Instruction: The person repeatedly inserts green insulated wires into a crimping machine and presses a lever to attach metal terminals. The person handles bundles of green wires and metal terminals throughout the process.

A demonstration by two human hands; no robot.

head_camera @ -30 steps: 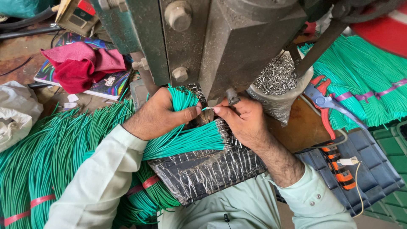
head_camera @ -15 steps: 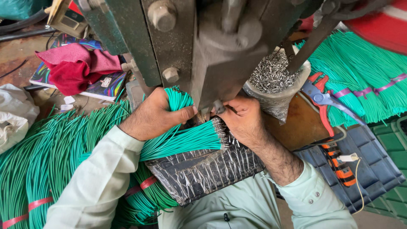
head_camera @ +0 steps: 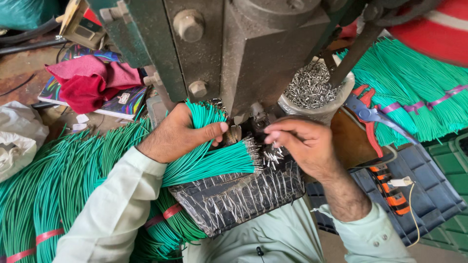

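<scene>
My left hand [head_camera: 178,134] grips a bundle of green wires [head_camera: 214,160] whose stripped ends fan out toward the base of a dark metal press [head_camera: 253,53]. My right hand [head_camera: 302,143] is pinched at the fingertips just under the press head, beside the die [head_camera: 256,119]; whether it holds a small metal terminal I cannot tell. A few loose metal terminals [head_camera: 270,158] lie below that hand on a black sheet wrapped in clear tape [head_camera: 234,195].
A grey cup full of metal terminals [head_camera: 312,90] stands right of the press. Red-handled pliers [head_camera: 368,117] lie beside it. Large banded bundles of green wire lie at left [head_camera: 48,195] and upper right [head_camera: 414,92]. A red cloth [head_camera: 92,83] rests on a book.
The press head has risen. My right hand has drawn back slightly from the die, and the left hand's wire bundle now shows its stripped ends clear of the press.
</scene>
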